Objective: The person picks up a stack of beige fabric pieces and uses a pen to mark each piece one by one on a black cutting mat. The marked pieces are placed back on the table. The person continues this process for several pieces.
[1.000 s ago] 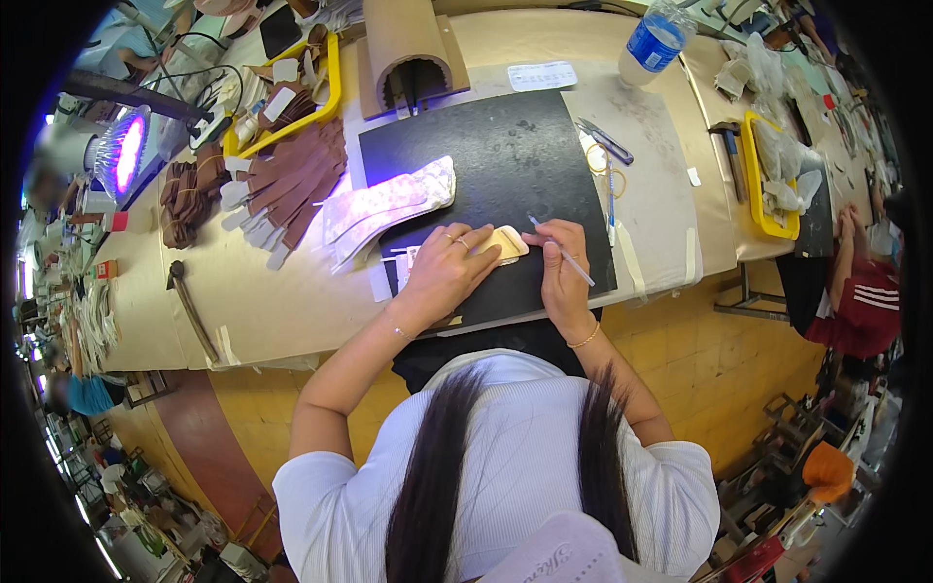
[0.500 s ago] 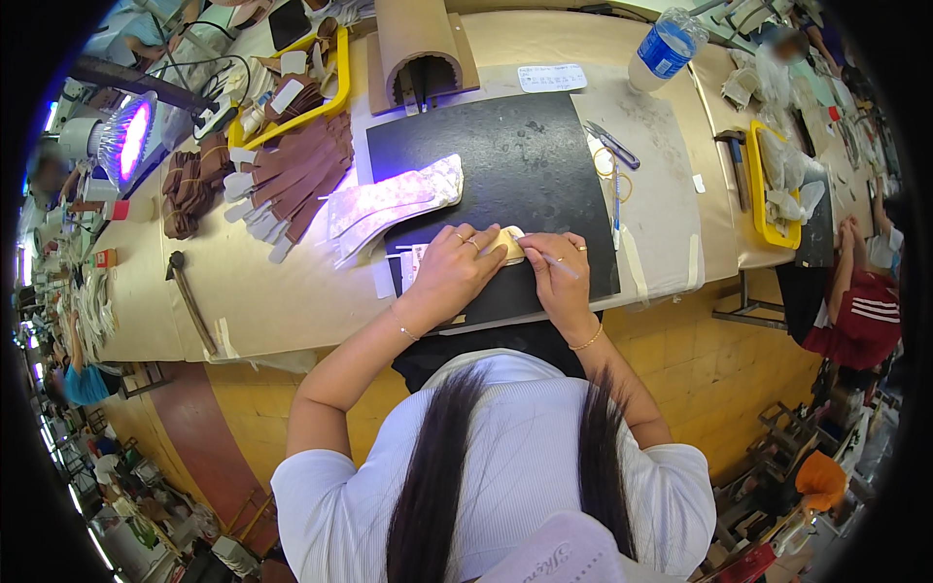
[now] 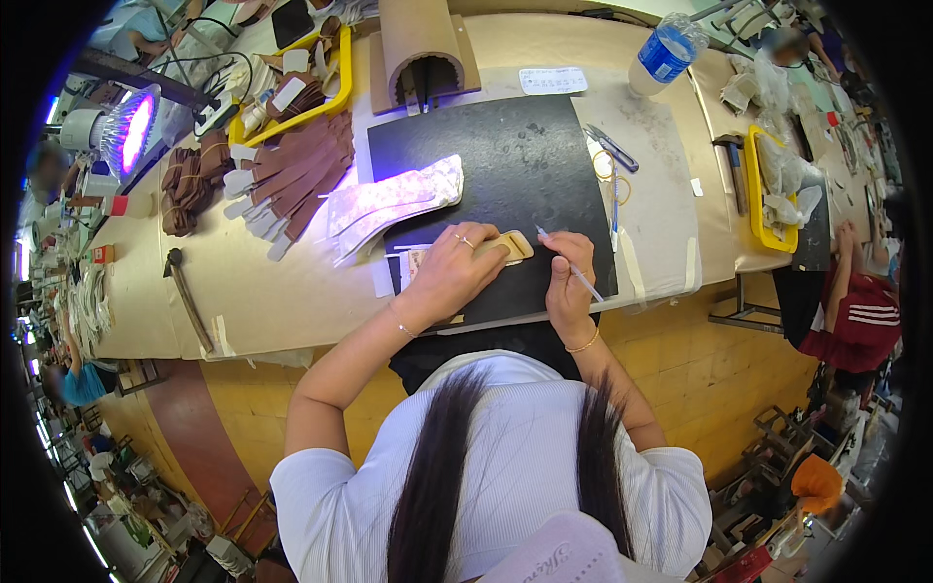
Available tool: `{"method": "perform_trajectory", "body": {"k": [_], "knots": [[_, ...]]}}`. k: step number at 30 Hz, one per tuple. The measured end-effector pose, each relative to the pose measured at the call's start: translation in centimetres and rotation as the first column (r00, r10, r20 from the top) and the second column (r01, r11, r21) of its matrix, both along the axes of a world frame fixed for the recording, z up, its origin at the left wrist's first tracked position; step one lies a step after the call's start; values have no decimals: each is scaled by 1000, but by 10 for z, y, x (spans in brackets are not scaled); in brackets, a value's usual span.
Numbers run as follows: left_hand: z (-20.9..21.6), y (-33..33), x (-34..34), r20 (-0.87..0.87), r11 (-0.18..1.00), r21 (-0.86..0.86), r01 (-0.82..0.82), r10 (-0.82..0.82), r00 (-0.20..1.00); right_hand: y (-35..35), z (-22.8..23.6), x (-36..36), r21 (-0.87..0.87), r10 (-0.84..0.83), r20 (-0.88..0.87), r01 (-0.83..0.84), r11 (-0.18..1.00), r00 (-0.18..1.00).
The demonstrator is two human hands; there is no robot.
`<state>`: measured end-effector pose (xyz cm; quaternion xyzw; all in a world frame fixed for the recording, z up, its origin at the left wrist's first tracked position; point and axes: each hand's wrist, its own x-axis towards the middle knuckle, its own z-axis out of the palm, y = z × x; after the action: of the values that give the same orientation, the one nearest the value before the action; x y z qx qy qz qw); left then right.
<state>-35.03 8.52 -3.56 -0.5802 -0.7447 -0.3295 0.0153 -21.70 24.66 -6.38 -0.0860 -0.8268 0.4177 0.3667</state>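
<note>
head view: left grip [image 3: 452,275] presses tan piece [image 3: 513,247]; right grip [image 3: 567,284] clenches pen [image 3: 573,269].

Both forearms entered from the lower edge and converged toward the middle of the view. The left hand [image 3: 455,267] lay palm down, fingers spread and pressed flat, rings on two fingers, a thin bracelet at the wrist. The right hand [image 3: 568,280] was curled in a pen-style pinch, knuckles up, a gold bangle on its wrist. The hands were near each other, not touching.
</note>
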Motion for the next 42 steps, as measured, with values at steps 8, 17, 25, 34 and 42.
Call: {"method": "perform_trajectory", "body": {"k": [8, 17, 25, 34, 42], "knots": [[-2, 0, -4, 22, 998, 62, -32, 31, 999, 1, -2, 1, -47, 38, 65, -35, 998, 997], [-2, -2, -4, -54, 999, 34, -2, 4, 999, 0, -1, -1, -124, 48, 55, -41, 991, 997], [1, -7, 5, -218, 1000, 9, 5, -3, 976, 0, 0, -2, -128, 46, 66, -37, 991, 997], [0, -4, 10, -53, 1000, -5, -6, 5, 999, 0, 4, -4, -271, 75, 14, -68, 960, 997], [25, -8, 7, 40, 993, -115, 19, -15, 999, -6, 11, -18, -355, 183, 3, -170, 919, 983]]}}
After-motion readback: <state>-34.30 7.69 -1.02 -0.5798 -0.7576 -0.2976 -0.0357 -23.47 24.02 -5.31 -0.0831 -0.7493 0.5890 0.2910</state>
